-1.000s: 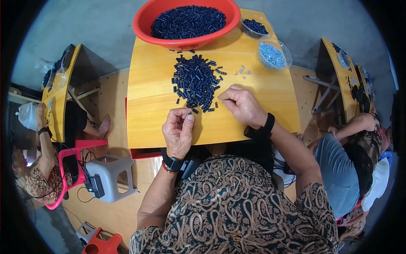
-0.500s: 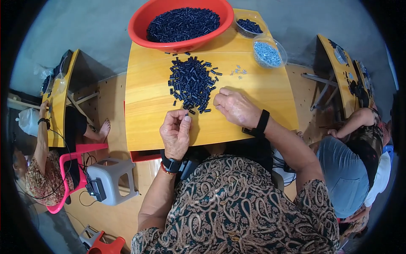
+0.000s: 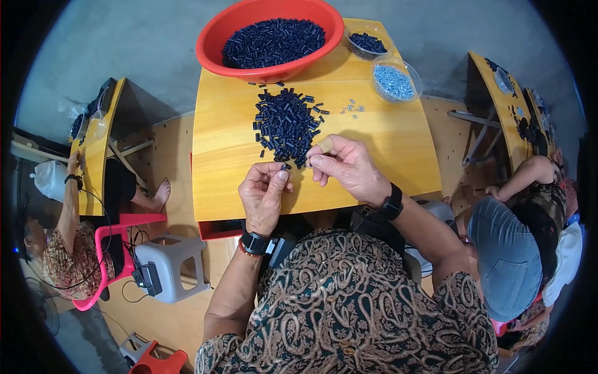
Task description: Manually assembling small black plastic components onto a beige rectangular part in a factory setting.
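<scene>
A loose pile of small black cylindrical parts (image 3: 283,121) lies on the yellow wooden table (image 3: 386,159). Just in front of the pile, my left hand (image 3: 264,194) pinches one small black cylindrical part (image 3: 285,167) upright between thumb and forefinger. My right hand (image 3: 349,167) is closed beside the pile's near right edge, its thumb and forefinger pressed together. Whatever sits between those fingertips is too small to make out. A tan wrap covers part of the right forefinger. Several small silvery pins (image 3: 353,109) lie loose to the right of the pile.
A red basin (image 3: 208,47) full of black parts stands at the table's far side. To its right are a clear tub (image 3: 367,43) of dark parts and a clear bowl (image 3: 394,80) of silvery pins. Other people sit at tables left and right; a grey stool (image 3: 168,268) stands at left.
My right hand has turned and moved down toward my left hand, its thumb now showing. The left hand still pinches the black part. The whole view has shifted slightly.
</scene>
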Demonstrator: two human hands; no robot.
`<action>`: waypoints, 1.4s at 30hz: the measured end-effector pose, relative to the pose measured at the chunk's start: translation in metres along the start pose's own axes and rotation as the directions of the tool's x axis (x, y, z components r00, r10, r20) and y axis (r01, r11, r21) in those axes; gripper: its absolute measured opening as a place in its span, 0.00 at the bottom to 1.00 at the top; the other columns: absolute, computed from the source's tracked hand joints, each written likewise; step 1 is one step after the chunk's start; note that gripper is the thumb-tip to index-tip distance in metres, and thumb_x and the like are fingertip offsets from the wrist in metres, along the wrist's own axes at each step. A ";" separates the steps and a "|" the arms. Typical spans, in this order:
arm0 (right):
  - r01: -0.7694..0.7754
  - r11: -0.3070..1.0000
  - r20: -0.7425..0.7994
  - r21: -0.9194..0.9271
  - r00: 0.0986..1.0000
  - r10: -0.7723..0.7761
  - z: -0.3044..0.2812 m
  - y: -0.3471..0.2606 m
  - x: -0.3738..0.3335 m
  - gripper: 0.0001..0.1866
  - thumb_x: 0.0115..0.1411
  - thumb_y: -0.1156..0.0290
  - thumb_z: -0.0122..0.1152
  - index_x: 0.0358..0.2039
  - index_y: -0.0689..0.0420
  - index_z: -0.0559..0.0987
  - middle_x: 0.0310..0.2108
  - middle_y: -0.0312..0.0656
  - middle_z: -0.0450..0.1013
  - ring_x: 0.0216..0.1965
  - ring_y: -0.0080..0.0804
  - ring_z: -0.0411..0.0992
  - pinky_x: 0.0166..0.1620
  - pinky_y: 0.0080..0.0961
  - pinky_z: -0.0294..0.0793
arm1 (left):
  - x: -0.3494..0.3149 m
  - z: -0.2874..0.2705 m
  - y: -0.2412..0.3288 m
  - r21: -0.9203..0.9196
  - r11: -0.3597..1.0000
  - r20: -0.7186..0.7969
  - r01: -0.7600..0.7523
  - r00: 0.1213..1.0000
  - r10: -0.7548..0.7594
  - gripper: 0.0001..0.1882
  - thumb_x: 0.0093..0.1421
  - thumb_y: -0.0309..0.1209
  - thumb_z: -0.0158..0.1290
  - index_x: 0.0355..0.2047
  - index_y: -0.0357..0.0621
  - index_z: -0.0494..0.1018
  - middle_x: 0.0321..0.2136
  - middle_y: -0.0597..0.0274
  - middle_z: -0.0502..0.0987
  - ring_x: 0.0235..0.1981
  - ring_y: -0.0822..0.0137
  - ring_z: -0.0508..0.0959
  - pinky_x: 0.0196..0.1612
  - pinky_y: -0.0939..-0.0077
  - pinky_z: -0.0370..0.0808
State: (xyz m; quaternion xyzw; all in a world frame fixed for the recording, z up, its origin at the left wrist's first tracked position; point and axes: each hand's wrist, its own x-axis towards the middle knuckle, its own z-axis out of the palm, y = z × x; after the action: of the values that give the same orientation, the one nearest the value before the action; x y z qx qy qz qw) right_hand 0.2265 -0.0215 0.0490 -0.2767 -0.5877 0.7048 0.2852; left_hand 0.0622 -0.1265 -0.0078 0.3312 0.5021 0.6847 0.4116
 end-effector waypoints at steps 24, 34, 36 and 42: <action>0.129 0.989 -0.005 0.072 0.992 -0.129 0.008 0.009 0.000 0.06 0.63 0.72 0.59 0.38 0.61 0.77 0.28 0.33 0.74 0.26 0.15 0.70 0.31 0.15 0.72 | -0.001 0.028 0.026 -0.180 0.967 0.195 0.183 0.970 -0.148 0.04 0.63 0.24 0.52 0.35 0.35 0.71 0.29 0.59 0.78 0.24 0.75 0.75 0.30 0.81 0.75; 0.104 0.992 0.017 0.070 0.994 -0.106 0.003 0.006 -0.002 0.06 0.64 0.73 0.57 0.39 0.61 0.77 0.29 0.35 0.75 0.27 0.17 0.71 0.33 0.16 0.73 | 0.002 0.027 0.027 -0.239 0.943 0.219 0.232 0.959 -0.180 0.05 0.63 0.25 0.53 0.35 0.35 0.71 0.29 0.58 0.78 0.25 0.74 0.76 0.29 0.79 0.76; 0.092 0.993 0.019 0.069 0.995 -0.093 0.004 0.005 -0.002 0.06 0.64 0.74 0.57 0.40 0.60 0.77 0.29 0.35 0.75 0.27 0.18 0.72 0.34 0.17 0.73 | 0.002 0.027 0.028 -0.258 0.935 0.227 0.242 0.956 -0.185 0.05 0.63 0.25 0.53 0.35 0.35 0.71 0.29 0.57 0.78 0.25 0.74 0.76 0.29 0.79 0.76; 0.118 0.992 0.005 0.041 0.993 -0.119 0.005 0.006 -0.002 0.06 0.64 0.75 0.56 0.40 0.61 0.77 0.29 0.36 0.75 0.28 0.18 0.72 0.34 0.17 0.73 | 0.003 0.028 0.032 -0.256 0.925 0.238 0.280 0.946 -0.221 0.06 0.63 0.26 0.53 0.36 0.35 0.72 0.30 0.56 0.78 0.25 0.73 0.76 0.29 0.80 0.76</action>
State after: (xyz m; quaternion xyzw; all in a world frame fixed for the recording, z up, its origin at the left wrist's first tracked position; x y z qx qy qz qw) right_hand 0.2241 -0.0269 0.0442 -0.2330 -0.5898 0.6993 0.3299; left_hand 0.0780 -0.1173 0.0305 0.2697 0.3910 0.6538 0.5890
